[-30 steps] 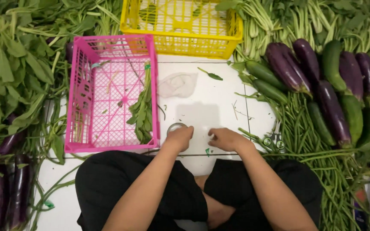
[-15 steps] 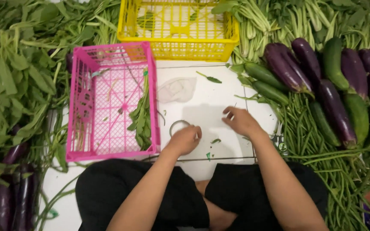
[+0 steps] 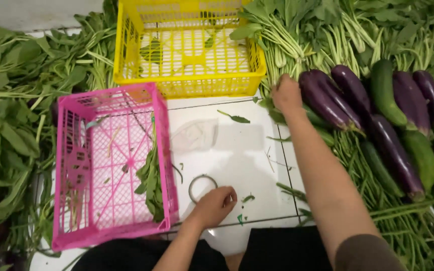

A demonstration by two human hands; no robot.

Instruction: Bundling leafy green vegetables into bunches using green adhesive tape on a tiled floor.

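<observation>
White floor tiles lie between the vegetable heaps. Left hand, curled, rests by a tape roll; right hand closes loosely on leafy stems, best gripped low, near the cut ends.

The left hand sits low, at about 6 o'clock in the view, its forearm rising from the bottom edge toward 1 o'clock. It lies palm down with the fingers curled loosely under. The right hand is stretched far out toward 1 o'clock on a long, nearly straight arm, back of the hand up, fingers bent downward. The two hands are well apart.
</observation>
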